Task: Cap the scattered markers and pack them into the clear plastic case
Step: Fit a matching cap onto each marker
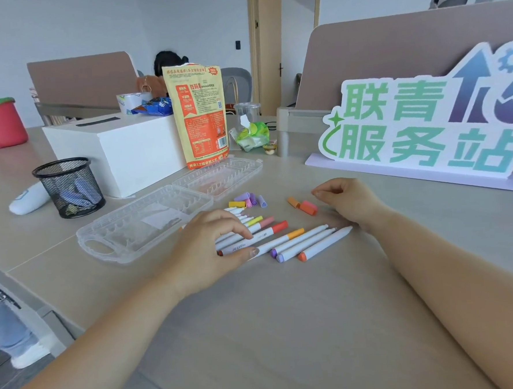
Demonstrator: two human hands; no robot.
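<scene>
The left hand (210,245) is lying over the row of markers (312,240) on the bench (286,312), with thumb and forefinger pinching the red-capped marker (279,226). The right hand (345,201) is resting loosely curled and empty beside loose caps (302,206). The clear case (116,233) is lying open just left of the markers.

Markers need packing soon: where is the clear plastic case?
In the head view, the clear plastic case lies open, left of the markers and left hand, before the white box.

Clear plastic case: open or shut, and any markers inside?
Open: both halves of the case lie spread flat on the table. No markers in its slots; they lie beside it.
</scene>
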